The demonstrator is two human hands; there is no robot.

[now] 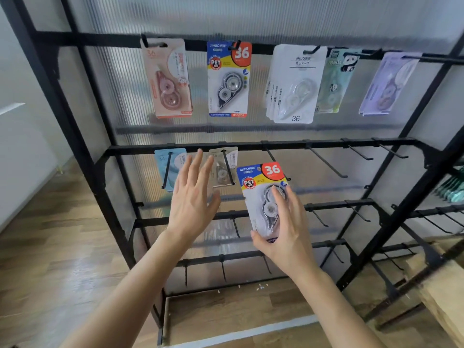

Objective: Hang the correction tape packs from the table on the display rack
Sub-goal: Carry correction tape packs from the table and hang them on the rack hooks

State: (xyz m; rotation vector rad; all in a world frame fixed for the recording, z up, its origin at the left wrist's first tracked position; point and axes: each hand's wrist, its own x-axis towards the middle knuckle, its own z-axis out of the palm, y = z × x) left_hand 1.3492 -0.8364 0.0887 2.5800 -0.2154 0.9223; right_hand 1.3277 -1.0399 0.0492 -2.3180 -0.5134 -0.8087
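Head view: black rack (276, 144) fills the frame, ribbed panel (251, 18) behind it, wood floor (50, 247) at 8 o'clock. Hung packs (228, 79) line the top bar at 12. Left hand (193, 199), centre, fingers spread, holds nothing. Right hand (283, 237), at its 4 o'clock, grips a blue pack (258, 183) by the lower end, top near a bare hook (270, 154).

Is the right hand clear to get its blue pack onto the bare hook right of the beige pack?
Probably yes. The right hand grips the blue pack with its top by the bare hook; nothing hangs there, and the open left hand is over by the beige pack.
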